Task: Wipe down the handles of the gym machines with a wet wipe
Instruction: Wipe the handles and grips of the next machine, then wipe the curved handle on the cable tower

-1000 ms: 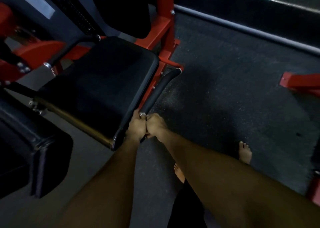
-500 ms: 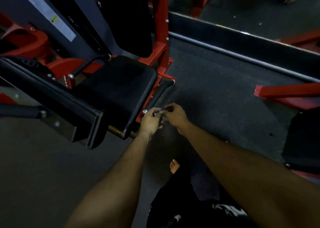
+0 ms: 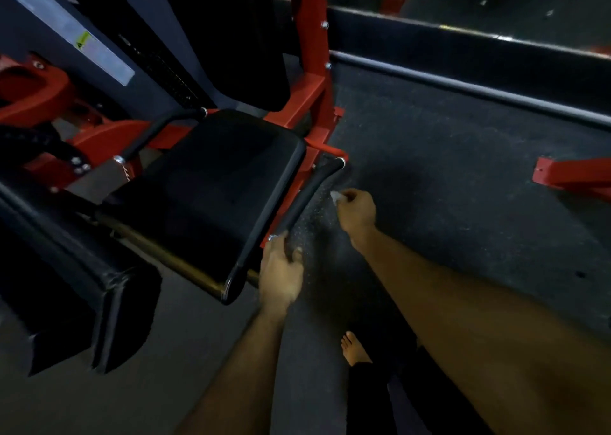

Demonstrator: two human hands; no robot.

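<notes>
A black padded handle (image 3: 312,191) runs along the right side of the machine's black seat (image 3: 211,190). My left hand (image 3: 281,271) grips the near end of this handle, fingers curled round it. My right hand (image 3: 357,210) hovers just right of the handle's middle and pinches a small white wet wipe (image 3: 337,196) that sticks out from the fingertips, apart from the handle. A second black handle (image 3: 155,134) shows on the seat's left side.
The red frame post (image 3: 310,54) rises behind the seat. A black leg pad (image 3: 76,289) juts out at lower left. Another red machine foot (image 3: 575,177) lies on the dark rubber floor at right. My bare foot (image 3: 353,348) stands below the hands.
The hands have parted: the left one now holds the handle's near end, and the right one has moved up and to the right with the wipe. The view has shifted closer.
</notes>
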